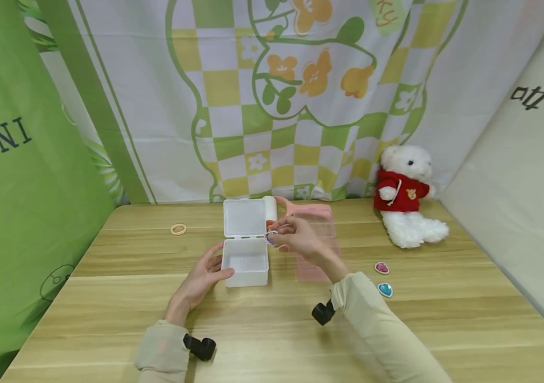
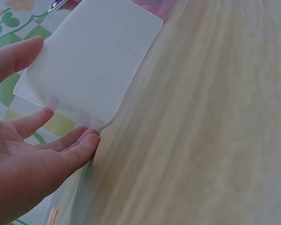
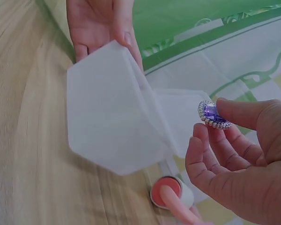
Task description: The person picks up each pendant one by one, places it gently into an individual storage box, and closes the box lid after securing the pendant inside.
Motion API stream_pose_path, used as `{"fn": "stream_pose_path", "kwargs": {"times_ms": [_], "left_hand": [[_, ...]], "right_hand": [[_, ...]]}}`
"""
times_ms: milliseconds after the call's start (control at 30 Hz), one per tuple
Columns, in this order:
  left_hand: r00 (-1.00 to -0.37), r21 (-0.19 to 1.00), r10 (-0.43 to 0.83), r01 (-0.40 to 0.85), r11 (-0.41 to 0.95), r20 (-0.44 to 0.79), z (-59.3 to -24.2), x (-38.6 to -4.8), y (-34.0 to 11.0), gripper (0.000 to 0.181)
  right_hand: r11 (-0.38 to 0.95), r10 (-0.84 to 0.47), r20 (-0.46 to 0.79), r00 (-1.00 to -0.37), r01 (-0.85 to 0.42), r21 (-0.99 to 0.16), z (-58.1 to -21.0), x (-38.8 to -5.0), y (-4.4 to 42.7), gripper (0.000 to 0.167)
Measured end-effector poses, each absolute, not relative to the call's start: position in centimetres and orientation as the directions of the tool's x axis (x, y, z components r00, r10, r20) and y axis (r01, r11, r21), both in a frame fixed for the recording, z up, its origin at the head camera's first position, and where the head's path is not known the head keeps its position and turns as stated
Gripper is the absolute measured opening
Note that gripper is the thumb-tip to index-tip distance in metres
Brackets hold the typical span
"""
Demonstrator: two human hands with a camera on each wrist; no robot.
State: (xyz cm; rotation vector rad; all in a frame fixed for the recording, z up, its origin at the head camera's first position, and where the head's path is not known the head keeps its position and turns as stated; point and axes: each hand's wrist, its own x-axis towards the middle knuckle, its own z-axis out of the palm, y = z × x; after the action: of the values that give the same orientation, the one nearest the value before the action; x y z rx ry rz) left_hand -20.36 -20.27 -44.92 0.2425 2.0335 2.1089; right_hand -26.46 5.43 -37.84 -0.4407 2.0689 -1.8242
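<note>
A small white box (image 1: 247,260) stands on the wooden table with its hinged lid (image 1: 245,217) raised at the back; its inside looks bare. My left hand (image 1: 204,274) holds the box at its left side, thumb over the front rim and fingers along the wall. Between thumb and fingertips my right hand (image 1: 299,238) pinches a purple gem (image 3: 210,115) with a silvery beaded edge. That gem is held up near the box's back right corner, apart from it. On the table to the right lie a pink gem (image 1: 382,267) and a teal gem (image 1: 385,289), both white-edged.
Behind my right hand lies a see-through pink compartment case (image 1: 314,272). A white roll with a pink handle, seemingly a lint roller (image 1: 270,207), lies beside the raised lid. Beige rings (image 1: 178,229) lie at left; a white plush bear (image 1: 403,197) in red sits back right.
</note>
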Motion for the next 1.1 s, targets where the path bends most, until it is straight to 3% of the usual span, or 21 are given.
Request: {"fn": "stream_pose_path", "kwargs": {"times_ms": [633, 1100], "left_hand": [[-0.968, 0.999, 0.247, -0.032, 0.007, -0.033, -44.8, -20.2, -20.3, 0.078], [-0.966, 0.999, 0.257, -0.04, -0.001, -0.039, -44.9, -20.4, -20.1, 0.08]], "right_hand": [[0.177, -0.54, -0.101, -0.836, 0.004, -0.984, -38.4, -26.4, -0.6, 0.022], [0.4, -0.604, -0.141, -0.784, -0.146, -0.905, -39.3, -27.2, -2.2, 0.014]]}}
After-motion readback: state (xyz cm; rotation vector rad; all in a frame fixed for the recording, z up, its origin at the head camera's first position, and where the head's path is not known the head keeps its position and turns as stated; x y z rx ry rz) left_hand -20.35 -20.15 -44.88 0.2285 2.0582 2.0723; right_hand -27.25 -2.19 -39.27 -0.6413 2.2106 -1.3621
